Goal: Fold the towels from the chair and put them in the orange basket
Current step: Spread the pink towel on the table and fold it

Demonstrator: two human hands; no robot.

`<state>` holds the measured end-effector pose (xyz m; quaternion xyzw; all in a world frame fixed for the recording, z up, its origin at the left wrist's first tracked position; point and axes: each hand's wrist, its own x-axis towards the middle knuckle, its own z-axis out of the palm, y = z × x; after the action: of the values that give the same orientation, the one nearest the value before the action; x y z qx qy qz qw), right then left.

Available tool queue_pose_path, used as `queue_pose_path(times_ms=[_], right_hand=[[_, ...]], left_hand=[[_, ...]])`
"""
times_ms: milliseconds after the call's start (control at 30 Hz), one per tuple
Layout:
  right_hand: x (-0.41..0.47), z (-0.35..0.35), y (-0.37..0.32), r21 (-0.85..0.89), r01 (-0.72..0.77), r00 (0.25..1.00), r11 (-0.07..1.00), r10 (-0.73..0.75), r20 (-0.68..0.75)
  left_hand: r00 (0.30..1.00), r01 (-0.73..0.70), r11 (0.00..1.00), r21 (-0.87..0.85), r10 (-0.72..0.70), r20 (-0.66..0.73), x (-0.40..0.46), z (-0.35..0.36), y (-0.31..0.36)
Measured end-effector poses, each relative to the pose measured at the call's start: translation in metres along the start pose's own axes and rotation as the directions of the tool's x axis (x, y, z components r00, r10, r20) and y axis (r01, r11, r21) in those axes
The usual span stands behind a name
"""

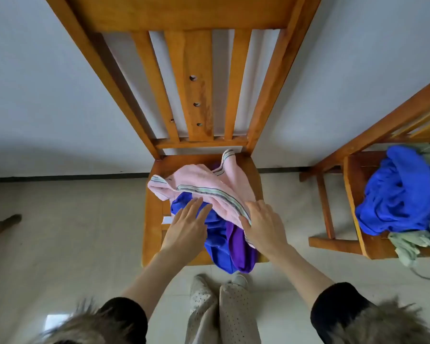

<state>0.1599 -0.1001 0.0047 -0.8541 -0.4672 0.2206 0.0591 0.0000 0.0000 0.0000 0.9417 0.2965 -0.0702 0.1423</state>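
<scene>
- On the wooden chair seat [156, 219], the pink striped terry towel [204, 184] runs ten to four o'clock — atop blue cloth.
- Right hand [263, 227] pinches its near hem; left hand [187, 224] lies flat, fingers straight.

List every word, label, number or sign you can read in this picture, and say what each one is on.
There is no readable text in this view.
The pink towel has only woven stripes along its edge, no lettering.
A small white patch beside the blue towel on the chair could be a tag, but nothing on it can be read.
The second chair and its blue cloth show no writing.
</scene>
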Motion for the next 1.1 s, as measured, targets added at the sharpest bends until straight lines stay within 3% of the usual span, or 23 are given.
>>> queue_pose_path(times_ms=[167, 333, 500, 767, 933, 1100], right_hand=[[0.019, 0.046, 0.019, 0.067, -0.034, 0.999, 0.997, 0.033, 0.022], [0.034, 0.071, 0.027, 0.088, -0.036, 0.997, 0.996, 0.042, -0.063], [0.030, 0.051, 0.028, 0.322, -0.002, 0.999, 0.947, 0.019, -0.047], [0.034, -0.045, -0.017, 0.590, 0.132, 0.989, 0.796, -0.062, -0.138], [0.035, -0.125, -0.056, 0.533, 0.307, 0.940, 0.789, -0.165, -0.297], [0.022, -0.216, -0.091, 0.392, 0.486, 0.816, 0.781, -0.245, -0.524]], left_hand=[[0.994, -0.071, 0.996, 0.049, 0.067, 0.091, 0.037, 0.053, 0.006], [0.996, -0.027, 0.999, 0.036, 0.030, -0.084, 0.060, 0.073, 0.002], [0.990, -0.024, 1.000, -0.016, 0.022, -0.141, 0.068, 0.054, 0.002], [0.976, -0.078, 0.962, -0.261, 0.020, -0.217, 0.071, -0.042, 0.008], [0.940, 0.051, 0.896, -0.441, -0.192, -0.281, 0.061, -0.122, 0.007], [0.872, -0.053, 0.831, -0.553, -0.231, -0.431, 0.044, -0.225, 0.021]])
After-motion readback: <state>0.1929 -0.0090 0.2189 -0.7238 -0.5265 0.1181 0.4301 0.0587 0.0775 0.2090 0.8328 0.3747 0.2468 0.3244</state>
